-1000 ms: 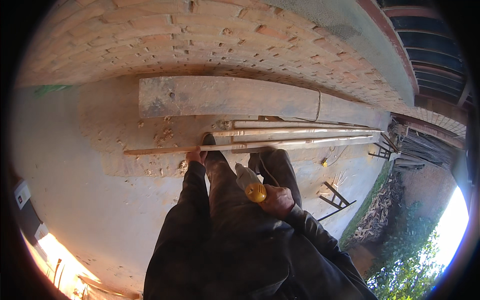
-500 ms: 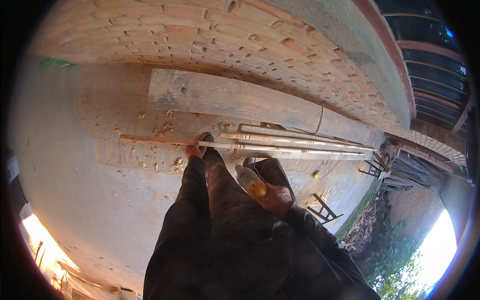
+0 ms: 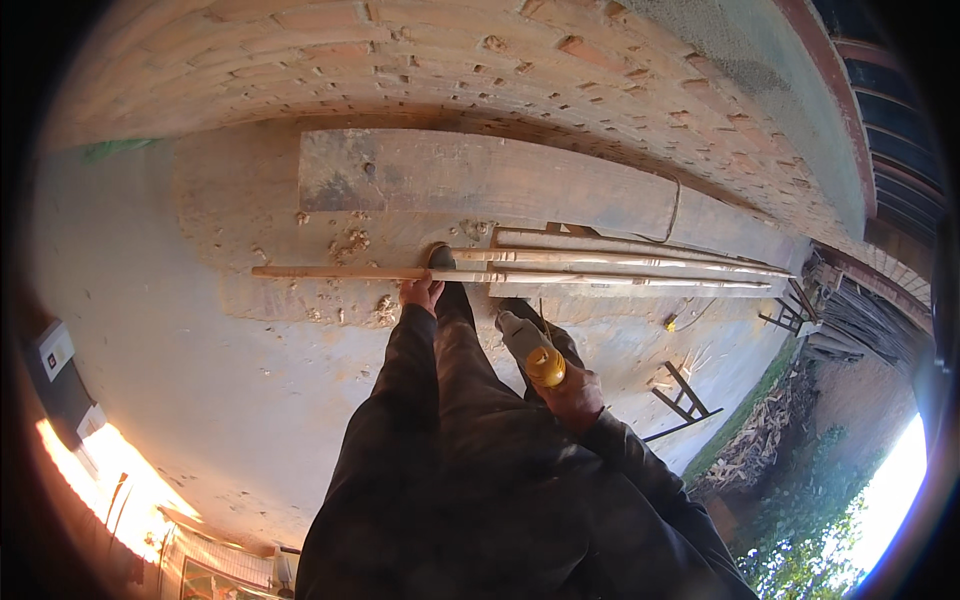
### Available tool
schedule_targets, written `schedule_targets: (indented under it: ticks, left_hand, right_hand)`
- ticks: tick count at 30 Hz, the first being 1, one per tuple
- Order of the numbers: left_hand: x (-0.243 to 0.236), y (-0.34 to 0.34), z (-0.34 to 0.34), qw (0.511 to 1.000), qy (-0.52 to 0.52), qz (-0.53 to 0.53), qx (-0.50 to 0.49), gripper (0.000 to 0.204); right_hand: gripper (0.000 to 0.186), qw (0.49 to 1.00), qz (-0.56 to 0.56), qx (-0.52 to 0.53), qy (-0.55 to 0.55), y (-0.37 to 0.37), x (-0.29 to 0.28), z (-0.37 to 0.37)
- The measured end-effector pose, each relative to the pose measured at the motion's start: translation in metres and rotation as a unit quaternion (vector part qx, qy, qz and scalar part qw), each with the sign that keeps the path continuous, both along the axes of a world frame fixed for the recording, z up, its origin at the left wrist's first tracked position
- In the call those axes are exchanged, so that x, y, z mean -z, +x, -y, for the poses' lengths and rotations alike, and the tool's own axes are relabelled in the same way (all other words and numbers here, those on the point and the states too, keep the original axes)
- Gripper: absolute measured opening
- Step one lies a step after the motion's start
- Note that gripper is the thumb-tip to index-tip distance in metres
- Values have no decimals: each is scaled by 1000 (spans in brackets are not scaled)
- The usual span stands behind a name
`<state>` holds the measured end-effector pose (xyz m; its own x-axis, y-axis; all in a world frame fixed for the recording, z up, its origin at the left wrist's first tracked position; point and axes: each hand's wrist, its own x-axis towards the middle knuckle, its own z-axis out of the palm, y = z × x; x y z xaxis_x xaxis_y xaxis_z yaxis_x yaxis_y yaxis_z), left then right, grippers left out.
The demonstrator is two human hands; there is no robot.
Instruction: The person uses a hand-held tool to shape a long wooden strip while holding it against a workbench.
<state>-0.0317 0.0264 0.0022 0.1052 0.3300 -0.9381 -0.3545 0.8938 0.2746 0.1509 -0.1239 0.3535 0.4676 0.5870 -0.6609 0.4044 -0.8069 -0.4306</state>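
My left hand (image 3: 422, 292) is closed around a long, thin wooden strip (image 3: 340, 272) that lies crosswise in front of me, by my shoe (image 3: 441, 257). The strip's brown left end reaches over the floor; its paler part runs right beside other long strips (image 3: 620, 262). In my right hand (image 3: 577, 400), held low in front of my right leg, is a grey power tool (image 3: 528, 342) with a yellow rear end. Its exact kind cannot be made out. The tool's front points away from me, toward the floor, apart from the strip.
A wide plank (image 3: 480, 175) lies along the brick wall (image 3: 450, 60). Wood shavings (image 3: 352, 243) litter the floor. To the right are a dark metal frame (image 3: 685, 395), a small yellow object (image 3: 671, 325) on a cord, and a pile of sticks (image 3: 860, 310).
The view has shifted, so most things sit farther right. My left hand appears slightly farther from the strip's left end. The right hand still holds the power tool.
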Motion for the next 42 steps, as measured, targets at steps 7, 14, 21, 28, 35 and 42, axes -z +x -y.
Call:
schedule_targets:
  ticks: [7,14,21,28,35,42]
  left_hand:
    - [11,-38,-8,999,27,25,1,20]
    - [2,-54,-31,997,11,36,-70,21]
    - [17,-71,-40,998,13,14,-65,20]
    - [13,-69,-43,999,10,-4,-46,22]
    - [8,-63,-41,997,7,-15,-79,21]
    - [15,-66,-38,997,16,-22,-69,19]
  right_hand:
    - [49,1000,-11,-6,-14,-3,2,10]
    - [42,999,2,32,37,-3,-1,8]
    - [39,999,13,36,39,-13,-2,4]
    - [39,998,27,27,48,-13,-15,-16]
    - [43,996,24,42,71,-6,1,-24]
    - [42,997,0,52,48,4,15,-22]
